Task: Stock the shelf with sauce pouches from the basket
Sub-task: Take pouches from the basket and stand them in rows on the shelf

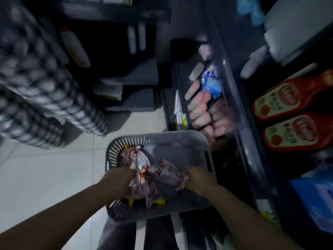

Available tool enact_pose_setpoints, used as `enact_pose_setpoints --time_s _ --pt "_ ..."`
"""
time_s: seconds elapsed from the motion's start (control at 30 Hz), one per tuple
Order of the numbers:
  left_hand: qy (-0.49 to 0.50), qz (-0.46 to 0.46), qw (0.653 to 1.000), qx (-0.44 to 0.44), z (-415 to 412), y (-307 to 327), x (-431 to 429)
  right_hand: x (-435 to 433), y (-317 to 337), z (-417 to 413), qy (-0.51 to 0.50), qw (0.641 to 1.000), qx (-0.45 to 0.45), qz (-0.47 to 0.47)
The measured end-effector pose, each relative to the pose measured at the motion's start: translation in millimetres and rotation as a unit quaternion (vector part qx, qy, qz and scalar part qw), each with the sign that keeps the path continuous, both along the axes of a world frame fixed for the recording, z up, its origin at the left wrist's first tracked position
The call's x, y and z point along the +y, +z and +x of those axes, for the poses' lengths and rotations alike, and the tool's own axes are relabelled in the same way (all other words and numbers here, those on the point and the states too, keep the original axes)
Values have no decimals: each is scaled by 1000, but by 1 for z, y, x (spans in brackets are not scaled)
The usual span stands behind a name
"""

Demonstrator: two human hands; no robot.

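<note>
In the slotted grey plastic basket (160, 135), my left hand (120, 179) and right hand (199, 179) each clutch glossy, crinkled pink sauce pouches (142, 161).

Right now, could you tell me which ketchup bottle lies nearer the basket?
The lower ketchup bottle, closest to the grey basket; the upper ketchup bottle lies beyond it.

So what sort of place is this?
Most likely a grocery shop aisle: ketchup bottles lined up on a shelf, a blue packet nearby, and a grey basket holding sauce pouches.

Left grip (121, 179) and right grip (197, 178) reach down, both curled.
</note>
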State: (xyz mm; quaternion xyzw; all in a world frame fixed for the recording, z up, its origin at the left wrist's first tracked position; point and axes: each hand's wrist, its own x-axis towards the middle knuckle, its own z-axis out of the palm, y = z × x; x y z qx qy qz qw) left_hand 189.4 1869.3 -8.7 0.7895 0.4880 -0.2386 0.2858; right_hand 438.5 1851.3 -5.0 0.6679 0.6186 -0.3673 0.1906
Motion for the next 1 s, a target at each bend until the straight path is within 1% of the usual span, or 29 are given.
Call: enact_pose_setpoints --time_s 0.13,0.27,0.33,0.4,0.47,0.53,0.57,0.63,0.7,0.8,0.87,0.93,1.0 --pt "0 -38 999 39 9 -51 -9 -12 -57 12 -12 998 29 -48" --pt "-2 -57 998 36 21 -97 -20 -19 -106 12 19 998 34 -46" --pt "-43 8 999 -17 27 -119 -30 -21 -129 9 25 999 20 -38" --pt "-91 54 994 -26 29 -144 -40 -21 -147 5 31 999 -3 -25" --pt "-105 49 993 -38 35 -165 -48 -18 -164 1 22 999 -24 -9" --pt "-162 87 982 -37 42 -172 -51 -13 -182 -2 3 999 -32 4" --pt "-176 102 978 -43 44 -179 -52 -10 -190 -5 -17 999 -28 11" --pt "-189 102 975 -61 48 -192 -50 -4 -204 -10 -75 997 -4 23" --pt "-214 119 967 -67 52 -204 -46 1 -214 -14 -114 993 2 15" --pt "-248 106 960 -70 57 -212 -39 8 -224 -16 -100 995 -18 -14" --pt "-252 118 957 -82 55 -214 -37 10 -229 -14 -131 991 19 -30" --pt "-253 115 953 -122 53 -212 -33 11 -228 -10 -157 985 68 -30" --pt "-250 84 951 -162 49 -204 -29 10 -221 -5 -151 985 85 -11"
